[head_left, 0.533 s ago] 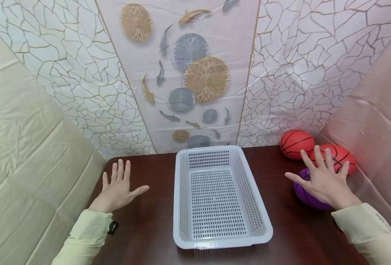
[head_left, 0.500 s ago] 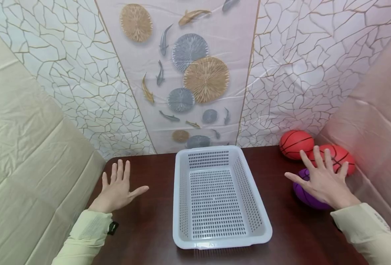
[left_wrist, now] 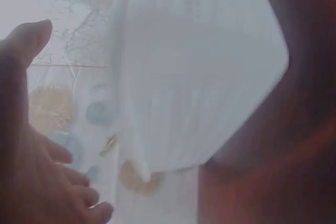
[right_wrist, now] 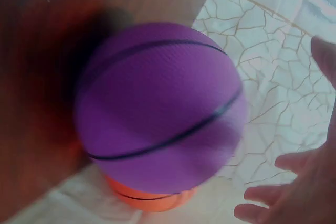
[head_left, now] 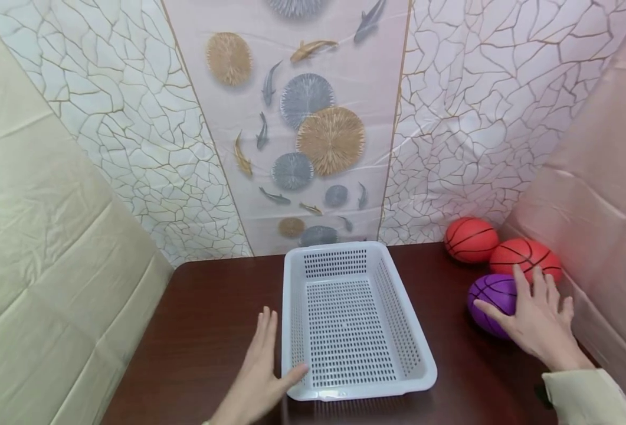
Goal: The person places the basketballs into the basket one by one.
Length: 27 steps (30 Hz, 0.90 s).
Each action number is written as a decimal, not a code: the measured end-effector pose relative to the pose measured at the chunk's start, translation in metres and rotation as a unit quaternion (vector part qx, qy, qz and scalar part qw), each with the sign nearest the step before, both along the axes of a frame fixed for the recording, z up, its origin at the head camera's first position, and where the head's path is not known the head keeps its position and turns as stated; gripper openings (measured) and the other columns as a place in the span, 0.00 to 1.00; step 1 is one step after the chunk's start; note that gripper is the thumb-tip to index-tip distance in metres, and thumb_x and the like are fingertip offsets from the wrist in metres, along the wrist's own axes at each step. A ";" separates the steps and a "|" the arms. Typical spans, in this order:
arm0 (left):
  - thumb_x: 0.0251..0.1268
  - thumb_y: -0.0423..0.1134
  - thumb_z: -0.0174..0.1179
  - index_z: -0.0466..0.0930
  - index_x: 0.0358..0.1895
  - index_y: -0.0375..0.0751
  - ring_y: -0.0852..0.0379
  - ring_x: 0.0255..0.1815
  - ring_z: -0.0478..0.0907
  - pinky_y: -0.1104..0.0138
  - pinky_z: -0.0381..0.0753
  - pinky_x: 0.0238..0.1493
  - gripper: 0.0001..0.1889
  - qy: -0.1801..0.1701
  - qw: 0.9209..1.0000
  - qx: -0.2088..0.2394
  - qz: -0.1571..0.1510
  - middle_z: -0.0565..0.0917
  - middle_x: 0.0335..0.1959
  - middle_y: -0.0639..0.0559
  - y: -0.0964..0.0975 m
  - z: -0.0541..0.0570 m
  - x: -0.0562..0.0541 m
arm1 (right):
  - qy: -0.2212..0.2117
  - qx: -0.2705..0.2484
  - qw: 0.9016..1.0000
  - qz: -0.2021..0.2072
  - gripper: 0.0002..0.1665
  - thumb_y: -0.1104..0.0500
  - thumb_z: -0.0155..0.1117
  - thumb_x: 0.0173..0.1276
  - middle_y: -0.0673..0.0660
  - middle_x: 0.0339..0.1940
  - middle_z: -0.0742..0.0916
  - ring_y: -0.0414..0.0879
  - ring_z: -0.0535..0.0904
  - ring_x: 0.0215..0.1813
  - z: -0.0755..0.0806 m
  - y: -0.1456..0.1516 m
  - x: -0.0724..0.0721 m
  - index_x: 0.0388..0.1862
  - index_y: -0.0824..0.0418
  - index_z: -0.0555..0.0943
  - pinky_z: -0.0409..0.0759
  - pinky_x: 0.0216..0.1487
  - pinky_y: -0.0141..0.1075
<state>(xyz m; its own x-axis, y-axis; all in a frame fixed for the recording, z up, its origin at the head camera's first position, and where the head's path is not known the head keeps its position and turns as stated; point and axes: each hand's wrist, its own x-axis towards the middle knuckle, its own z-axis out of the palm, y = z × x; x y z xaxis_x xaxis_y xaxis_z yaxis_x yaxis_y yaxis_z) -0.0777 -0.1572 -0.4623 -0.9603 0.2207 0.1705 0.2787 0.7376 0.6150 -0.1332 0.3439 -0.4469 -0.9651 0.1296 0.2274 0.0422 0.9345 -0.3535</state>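
A white perforated plastic basket [head_left: 426, 378] stands on the dark table, with nothing in it. Just beside its left wall is my left hand [head_left: 256, 372], fingers straight and thumb spread over the near-left rim. The left wrist view has the basket's wall [left_wrist: 194, 77] close in front of that hand. My right hand [head_left: 543, 327], fingers spread and slightly bent, hovers at the near right side of a small purple basketball [head_left: 490, 304]. In the right wrist view the purple ball [right_wrist: 163, 103] fills the middle, apart from the fingers [right_wrist: 294, 161].
Two red basketballs lie behind the purple one: one [head_left: 471, 239] by the back wall, the other [head_left: 525, 260] against the right-hand cloth wall [head_left: 599, 236]. A patterned cloth [head_left: 323, 141] hangs at the back. Dark tabletop [head_left: 196, 330] extends left of the basket.
My left hand has moved right and nearer, up to the basket. The right hand has shifted slightly right and down, uncovering more of the purple ball. The head view has tilted up a little.
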 end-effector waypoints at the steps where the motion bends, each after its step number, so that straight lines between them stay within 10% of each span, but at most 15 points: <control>1: 0.55 0.70 0.60 0.31 0.79 0.53 0.47 0.78 0.34 0.38 0.50 0.68 0.58 0.004 1.000 0.019 0.006 0.32 0.79 0.54 0.008 -0.005 0.004 | 0.006 -0.007 1.000 -0.008 0.67 0.29 0.61 0.60 0.78 0.74 0.40 0.75 0.28 0.73 -0.004 0.001 0.003 0.79 0.63 0.37 0.26 0.60 0.76; 11: 0.45 0.74 0.64 0.38 0.79 0.41 0.42 0.78 0.36 0.37 0.55 0.67 0.66 0.016 0.999 0.034 0.025 0.33 0.79 0.48 0.038 -0.028 0.009 | 0.011 -0.065 0.996 -0.058 0.68 0.32 0.66 0.58 0.80 0.73 0.43 0.84 0.41 0.67 -0.030 0.008 0.009 0.78 0.66 0.40 0.45 0.53 0.77; 27: 0.38 0.76 0.65 0.35 0.78 0.39 0.41 0.78 0.36 0.38 0.48 0.70 0.71 -0.042 0.999 0.019 0.025 0.32 0.79 0.48 0.036 -0.028 0.005 | 0.002 -0.089 0.994 -0.069 0.71 0.33 0.71 0.54 0.81 0.71 0.45 0.84 0.44 0.63 -0.038 0.012 -0.006 0.77 0.71 0.42 0.50 0.47 0.75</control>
<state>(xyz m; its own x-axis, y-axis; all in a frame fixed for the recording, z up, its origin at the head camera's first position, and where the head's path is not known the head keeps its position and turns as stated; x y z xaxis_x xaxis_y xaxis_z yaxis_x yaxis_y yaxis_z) -0.0723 -0.1209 -0.4905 -0.9813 0.1666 0.0961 0.1879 0.7252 0.6624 -0.1396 0.3563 -0.4853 -0.9342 0.2997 0.1933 0.1641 0.8425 -0.5131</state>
